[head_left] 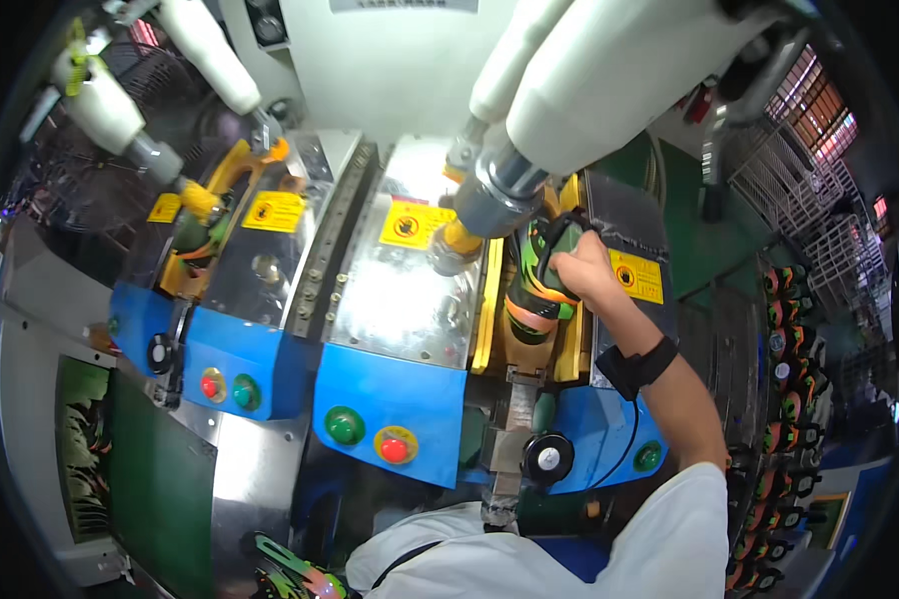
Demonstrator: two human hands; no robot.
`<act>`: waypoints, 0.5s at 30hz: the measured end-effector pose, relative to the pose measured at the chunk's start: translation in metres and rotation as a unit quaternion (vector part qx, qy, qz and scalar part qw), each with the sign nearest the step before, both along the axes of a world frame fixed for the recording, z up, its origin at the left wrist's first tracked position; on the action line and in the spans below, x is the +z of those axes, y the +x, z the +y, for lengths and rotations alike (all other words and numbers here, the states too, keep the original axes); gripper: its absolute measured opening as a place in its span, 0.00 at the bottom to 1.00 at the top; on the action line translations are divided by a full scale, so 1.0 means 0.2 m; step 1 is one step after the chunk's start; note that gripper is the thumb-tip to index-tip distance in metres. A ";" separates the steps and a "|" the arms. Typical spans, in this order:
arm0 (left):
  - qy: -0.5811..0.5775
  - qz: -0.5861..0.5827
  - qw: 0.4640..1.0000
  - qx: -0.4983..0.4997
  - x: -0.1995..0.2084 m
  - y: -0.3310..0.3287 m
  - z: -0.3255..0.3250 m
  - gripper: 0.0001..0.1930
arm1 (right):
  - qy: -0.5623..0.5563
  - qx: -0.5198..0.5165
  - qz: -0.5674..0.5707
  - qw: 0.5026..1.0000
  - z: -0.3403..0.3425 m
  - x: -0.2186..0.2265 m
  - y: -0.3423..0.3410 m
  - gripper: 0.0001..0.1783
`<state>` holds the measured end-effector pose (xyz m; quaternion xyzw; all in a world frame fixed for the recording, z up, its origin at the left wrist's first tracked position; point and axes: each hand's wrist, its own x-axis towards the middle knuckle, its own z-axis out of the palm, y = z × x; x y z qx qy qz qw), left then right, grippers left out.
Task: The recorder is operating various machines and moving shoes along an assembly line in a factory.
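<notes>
My right hand reaches in from the right and is closed on a shoe in black, green and orange. The thumb lies along the shoe's black part; the other fingers are partly hidden behind it. The shoe sits in the right-hand station of a machine, between two yellow side pads. Just left of it hangs a thick metal press rod with a yellow lower end. A metal arm with a black round knob extends below the shoe. My left hand does not show.
Blue panels with green buttons and red buttons front the machine. A second station at left holds another shoe. Another colourful shoe is at the lower left. Several shoes line a rack at right. White cylinders hang overhead.
</notes>
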<state>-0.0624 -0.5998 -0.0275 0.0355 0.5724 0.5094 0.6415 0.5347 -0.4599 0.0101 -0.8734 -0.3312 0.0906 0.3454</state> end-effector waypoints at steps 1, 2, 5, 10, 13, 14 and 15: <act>-0.027 0.004 1.000 -0.004 -0.01 0.00 0.00 0.31 | -0.052 -0.008 0.026 0.998 0.02 0.01 -0.05 0.23; -0.048 0.003 0.999 -0.008 -0.02 -0.01 0.01 0.30 | -0.066 -0.010 0.046 0.997 0.03 0.02 -0.08 0.29; -0.068 -0.028 0.997 -0.038 -0.03 -0.08 0.08 0.28 | -0.022 0.004 -0.075 0.997 0.04 -0.12 -0.27 0.26; -0.005 -0.117 0.992 -0.055 -0.10 -0.20 0.24 0.23 | 0.032 -0.005 -0.133 0.991 0.02 -0.32 -0.20 0.25; 0.038 -0.117 0.983 -0.135 -0.13 -0.27 0.34 0.24 | -0.029 0.019 -0.085 0.996 0.01 -0.23 -0.19 0.25; 0.029 -0.092 0.989 -0.113 -0.16 -0.27 0.34 0.23 | -0.026 0.008 -0.079 0.997 -0.01 -0.18 -0.27 0.25; 0.041 -0.084 0.989 -0.119 -0.17 -0.31 0.37 0.22 | 0.003 -0.018 -0.141 0.990 -0.03 -0.10 -0.36 0.25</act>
